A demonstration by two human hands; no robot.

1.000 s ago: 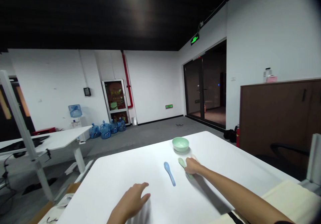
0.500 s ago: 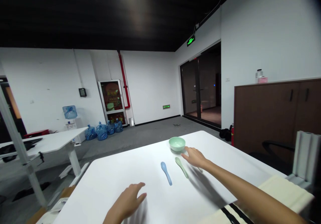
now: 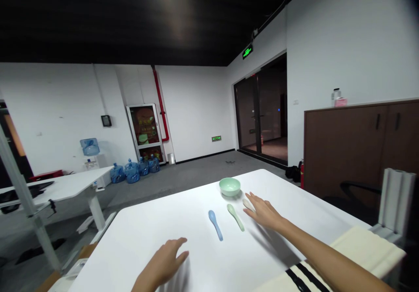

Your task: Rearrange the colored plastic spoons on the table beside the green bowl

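On the white table [image 3: 131,226] lie a blue spoon [image 3: 215,225] and a light green spoon [image 3: 235,218], side by side with their bowls pointing away from me. A pale, cream-coloured spoon [image 3: 248,204] is to the right of them, largely covered by my right hand [image 3: 266,211]. That hand is over it with thumb and fingers apart; whether it touches the spoon I cannot tell. Beyond the spoons stands a mint green bowl [image 3: 229,187], upright. My left hand [image 3: 166,259] hovers at the near left, fingers apart and nothing in it, nearest to the blue spoon.
A cream cloth with black stripes [image 3: 353,250] lies at the table's near right. Past the right edge are a metal profile post [image 3: 396,200], a black chair [image 3: 356,196] and a brown cabinet [image 3: 347,148]. Another white table [image 3: 75,178] stands to the left.
My right hand has moved from beside the bowl a little toward me and to the right, over the cream spoon. My left hand stays nearly in place. The view has shifted slightly.
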